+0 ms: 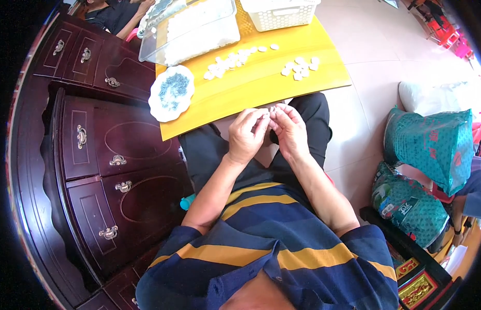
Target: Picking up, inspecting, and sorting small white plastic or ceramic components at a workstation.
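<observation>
My left hand (244, 135) and my right hand (290, 132) meet over my lap, just off the near edge of the yellow table (240, 93). Fingertips of both are pinched close together around something tiny and pale, too small to name. On the tabletop beyond lie a longer group of small white pieces (218, 68) and a smaller group of white pieces (298, 67) to its right. A white scalloped plate (156, 107) at the table's left edge holds many thin blue-grey bits (174, 89).
A clear plastic bin (149, 53) with white contents and a white perforated basket (282, 19) stand at the table's far side. Dark wooden drawers (132, 139) flank me on the left. Teal bags (426, 144) sit at right. Another person (114, 15) is at far left.
</observation>
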Demonstrator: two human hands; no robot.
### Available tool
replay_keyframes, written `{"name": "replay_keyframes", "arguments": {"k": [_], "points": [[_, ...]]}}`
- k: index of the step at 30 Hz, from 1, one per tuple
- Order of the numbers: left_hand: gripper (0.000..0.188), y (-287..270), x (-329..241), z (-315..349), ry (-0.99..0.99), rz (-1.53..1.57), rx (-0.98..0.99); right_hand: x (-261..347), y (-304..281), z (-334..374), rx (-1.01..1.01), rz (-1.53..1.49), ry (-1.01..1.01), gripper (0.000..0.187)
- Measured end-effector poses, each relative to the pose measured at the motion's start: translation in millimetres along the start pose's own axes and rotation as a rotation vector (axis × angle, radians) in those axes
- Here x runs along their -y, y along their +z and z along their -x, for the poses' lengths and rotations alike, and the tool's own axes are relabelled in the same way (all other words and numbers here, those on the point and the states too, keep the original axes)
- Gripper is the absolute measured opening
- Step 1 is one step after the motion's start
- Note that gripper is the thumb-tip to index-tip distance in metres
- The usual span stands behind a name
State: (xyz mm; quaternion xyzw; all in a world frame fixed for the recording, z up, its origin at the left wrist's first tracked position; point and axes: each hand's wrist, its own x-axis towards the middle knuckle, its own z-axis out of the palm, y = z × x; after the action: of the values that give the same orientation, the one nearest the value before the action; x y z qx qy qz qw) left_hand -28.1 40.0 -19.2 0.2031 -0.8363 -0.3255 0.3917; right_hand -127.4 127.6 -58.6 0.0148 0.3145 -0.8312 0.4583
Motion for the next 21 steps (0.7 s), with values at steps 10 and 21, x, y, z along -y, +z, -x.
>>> {"name": "replay_keyframes", "arguments": {"k": [10, 21], "points": [[0.018, -3.8, -4.6, -0.4, -0.061, 0.009, 0.065, 1.8, 1.2, 0.6, 0.036, 0.032, -0.006, 0.02], [0.016, -15.7, 9.5, -5.6, -0.368, 0.356, 0.071, 6.7, 9.4, 6.0, 0.059, 0.287, -0.03, 0.017]]}}
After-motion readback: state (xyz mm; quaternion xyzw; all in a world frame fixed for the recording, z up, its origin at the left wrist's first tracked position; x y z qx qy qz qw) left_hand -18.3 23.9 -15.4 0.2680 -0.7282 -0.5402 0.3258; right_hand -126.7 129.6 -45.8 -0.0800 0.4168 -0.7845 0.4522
